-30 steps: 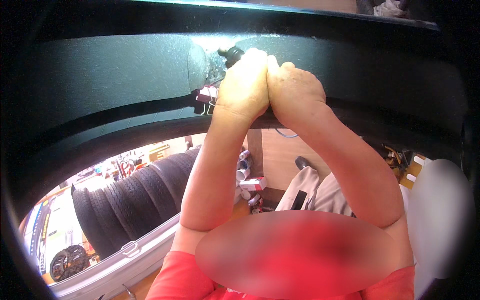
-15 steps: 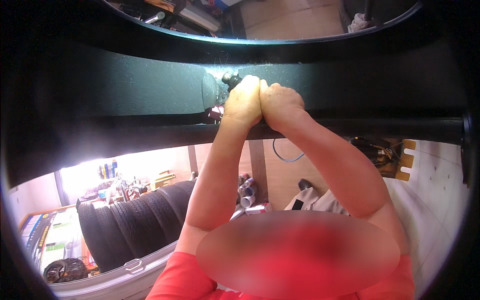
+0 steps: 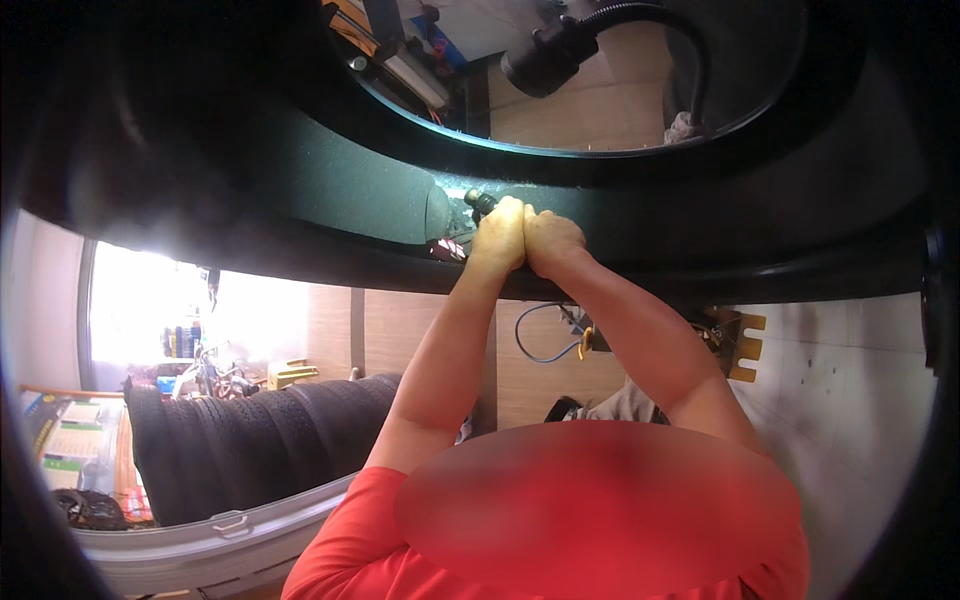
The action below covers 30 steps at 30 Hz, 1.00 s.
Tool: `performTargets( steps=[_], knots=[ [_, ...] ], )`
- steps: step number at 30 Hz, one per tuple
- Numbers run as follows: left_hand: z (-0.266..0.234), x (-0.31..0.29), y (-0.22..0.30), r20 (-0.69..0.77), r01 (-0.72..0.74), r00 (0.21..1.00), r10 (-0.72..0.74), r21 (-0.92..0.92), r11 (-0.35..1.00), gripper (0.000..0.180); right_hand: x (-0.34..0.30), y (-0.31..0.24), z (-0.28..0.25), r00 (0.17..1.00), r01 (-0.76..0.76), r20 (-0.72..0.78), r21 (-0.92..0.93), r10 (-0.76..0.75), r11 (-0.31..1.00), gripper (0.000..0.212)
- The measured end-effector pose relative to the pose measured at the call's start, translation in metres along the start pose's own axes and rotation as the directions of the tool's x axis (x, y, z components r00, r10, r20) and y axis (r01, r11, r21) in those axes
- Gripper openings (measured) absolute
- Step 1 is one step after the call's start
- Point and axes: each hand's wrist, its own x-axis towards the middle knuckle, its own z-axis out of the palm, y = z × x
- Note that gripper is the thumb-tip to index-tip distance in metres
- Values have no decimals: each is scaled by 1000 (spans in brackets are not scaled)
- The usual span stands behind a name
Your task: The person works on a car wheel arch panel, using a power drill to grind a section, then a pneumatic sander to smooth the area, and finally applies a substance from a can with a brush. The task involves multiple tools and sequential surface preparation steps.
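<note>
Both my arms reach forward into the hollow of a big black tire (image 3: 360,190). My left hand (image 3: 498,236) is wrapped round a dark hand tool (image 3: 482,201) with a rounded, metallic end. Pressed against it, my right hand (image 3: 553,243) is closed too; whatever lies inside its fingers is hidden. The tool's end points at a pale, scuffed spot (image 3: 456,188) on the tire's inner wall, beside a rounded raised edge. Whether it touches the rubber, I cannot tell. A small reddish thing (image 3: 447,250) shows just below my left hand.
A black gooseneck lamp (image 3: 545,62) bends in above the tire's opening. Several tires (image 3: 270,440) stand in a row at the lower left, behind a grey rail (image 3: 250,520). On the right are a yellow notched metal part (image 3: 748,348) and a blue hose (image 3: 530,350).
My view has shifted, so the tire's opening and my hands sit lower in the picture. The gooseneck lamp has come into sight. Both hands stay together at the tool.
</note>
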Motion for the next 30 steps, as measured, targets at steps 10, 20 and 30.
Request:
performTargets(
  steps=[10,20,30],
  knots=[
    [4,-1,6,-58,-33,998,36,45,998,18,3,9,-6,996,71,64,-37,-69,997,32],
    [5,7,10,-95,0,996,0,2,1000,20,8,18,-10,995,86,54,60,-89,994,25],
    [18,-4,11,-185,-160,968,170,68,985,17,4,28,-30,969,178,182,-38,-168,983,22]
  ],
)
